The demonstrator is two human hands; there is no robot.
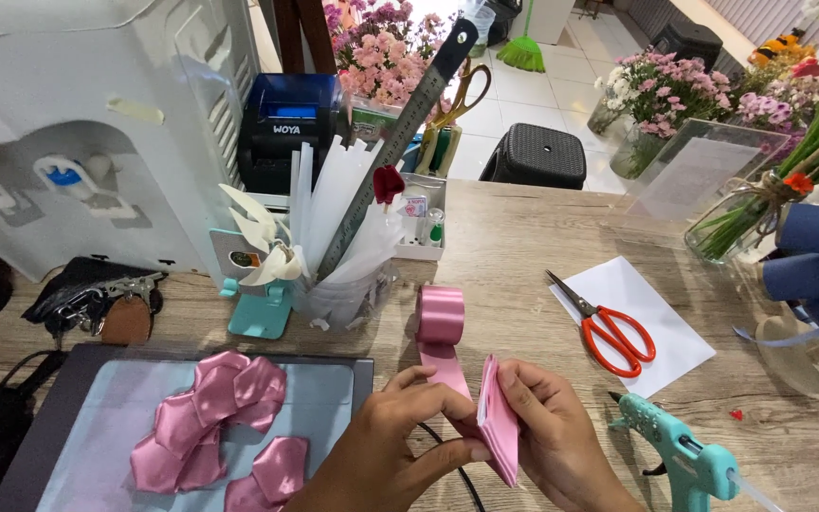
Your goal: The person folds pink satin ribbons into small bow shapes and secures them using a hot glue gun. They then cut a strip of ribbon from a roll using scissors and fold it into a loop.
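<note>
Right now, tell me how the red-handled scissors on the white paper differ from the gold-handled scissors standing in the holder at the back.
The red-handled scissors lie flat on the white paper sheet; the gold-handled scissors stand upright in a holder. The red pair's blades are fully in view, slightly parted; the gold pair's blades are hidden, only the handles showing. The red pair sits near the hands; the gold pair is farther back. Neither is being touched.

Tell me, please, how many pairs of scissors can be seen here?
2: red-handled scissors lie on the white paper right of the hands; gold-handled scissors stand in a holder behind the ruler. Others may be hidden.
</note>
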